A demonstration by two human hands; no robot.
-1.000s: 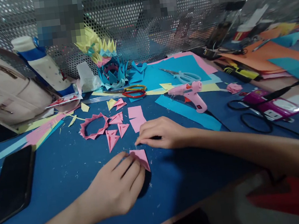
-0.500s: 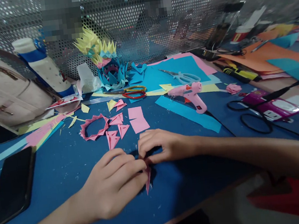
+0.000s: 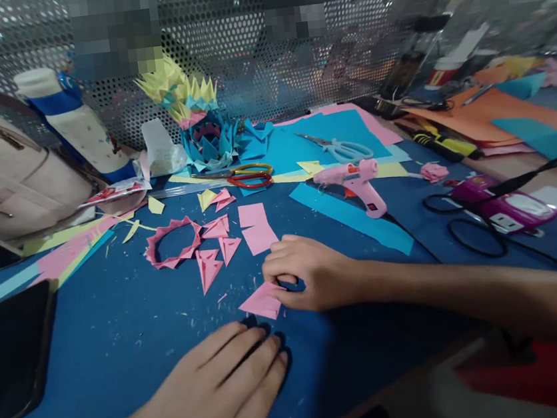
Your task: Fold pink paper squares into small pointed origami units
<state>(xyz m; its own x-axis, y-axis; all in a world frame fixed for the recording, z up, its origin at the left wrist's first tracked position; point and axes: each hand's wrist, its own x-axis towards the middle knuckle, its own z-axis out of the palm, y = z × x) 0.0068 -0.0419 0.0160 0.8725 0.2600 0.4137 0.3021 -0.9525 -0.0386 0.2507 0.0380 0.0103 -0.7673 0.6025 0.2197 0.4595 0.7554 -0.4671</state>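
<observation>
Between the thumb and fingers of my right hand (image 3: 310, 272) is the corner of a pink folded paper (image 3: 261, 301), which spreads out flat and triangular over the blue table. My left hand (image 3: 226, 369) lies palm down just in front of it, fingers stretched out, holding nothing. Beyond the hands are several pink folded paper triangles (image 3: 209, 268), beside a ring of linked pink pieces (image 3: 152, 255). Two flat pink paper rectangles (image 3: 260, 236) lie right behind my right hand.
A pink glue gun (image 3: 369, 188) rests on a blue paper strip (image 3: 350, 217). Behind are red-and-yellow scissors (image 3: 249, 172), light-blue scissors (image 3: 347, 149) and a folded-paper model (image 3: 207, 136). A phone (image 3: 17, 359) lies left, near a bottle (image 3: 81, 131) and bag (image 3: 12, 165). A purple socket box (image 3: 504, 203) sits right.
My left hand has let go of the pink paper and drawn back toward me, its fingers now spread. The paper has turned from a narrow upright edge to lying wide in my right hand.
</observation>
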